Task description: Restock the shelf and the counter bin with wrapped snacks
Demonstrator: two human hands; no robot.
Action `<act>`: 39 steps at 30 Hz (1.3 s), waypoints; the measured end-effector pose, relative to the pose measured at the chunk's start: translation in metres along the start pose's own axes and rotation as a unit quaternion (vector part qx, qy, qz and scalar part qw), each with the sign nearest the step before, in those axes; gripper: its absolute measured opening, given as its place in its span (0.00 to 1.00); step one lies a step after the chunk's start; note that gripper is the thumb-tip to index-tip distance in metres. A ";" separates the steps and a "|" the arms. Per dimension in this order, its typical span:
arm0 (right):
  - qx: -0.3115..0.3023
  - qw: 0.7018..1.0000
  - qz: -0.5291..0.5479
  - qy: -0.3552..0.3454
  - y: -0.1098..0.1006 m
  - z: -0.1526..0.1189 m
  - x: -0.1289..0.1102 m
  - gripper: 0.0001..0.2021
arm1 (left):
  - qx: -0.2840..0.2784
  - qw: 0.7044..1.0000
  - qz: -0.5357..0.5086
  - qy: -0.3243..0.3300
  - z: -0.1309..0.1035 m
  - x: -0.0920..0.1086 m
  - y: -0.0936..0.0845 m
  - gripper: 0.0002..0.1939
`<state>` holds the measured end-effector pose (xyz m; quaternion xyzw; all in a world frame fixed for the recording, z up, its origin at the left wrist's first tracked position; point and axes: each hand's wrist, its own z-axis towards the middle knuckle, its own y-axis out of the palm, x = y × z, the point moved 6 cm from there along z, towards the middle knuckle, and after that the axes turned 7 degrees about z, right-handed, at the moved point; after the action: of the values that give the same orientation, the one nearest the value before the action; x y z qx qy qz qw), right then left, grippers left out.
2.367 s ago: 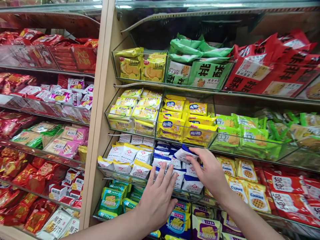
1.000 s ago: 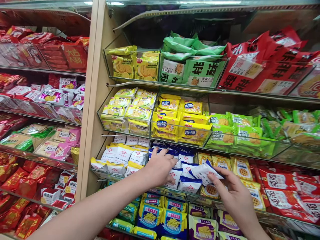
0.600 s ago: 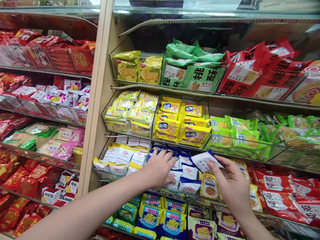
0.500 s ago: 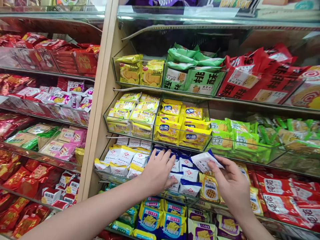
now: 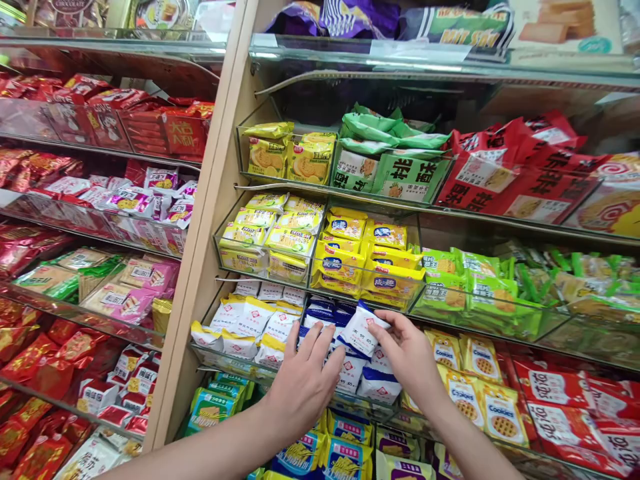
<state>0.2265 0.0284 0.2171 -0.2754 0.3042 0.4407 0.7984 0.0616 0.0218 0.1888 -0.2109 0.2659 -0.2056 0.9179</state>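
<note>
Head view: counting two hands, left hand (image 5: pixel 303 377) and right hand (image 5: pixel 407 353), one held blue-edged white packet (image 5: pixel 361 331), at least four yellow Cookies packs (image 5: pixel 465 398) to the right. Versus 0.5 s ago: shifting the held packet left, from beside the Cookies packs to above other blue-edged packets (image 5: pixel 380 385) in a clear bin (image 5: pixel 373 407). Pinching its right side between right thumb and fingers; spreading left fingers loosely, palm down, near it; not making out left-hand contact.
</note>
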 end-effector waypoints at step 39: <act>-0.067 0.780 -0.530 -0.327 0.029 -0.052 0.028 0.29 | -0.067 0.997 -0.019 0.032 -0.007 -0.004 0.017 0.29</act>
<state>0.2004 0.0205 0.1574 -0.2855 -0.1994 0.0313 0.9369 0.0593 0.0357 0.1767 -0.2704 0.3039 -0.2112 0.8888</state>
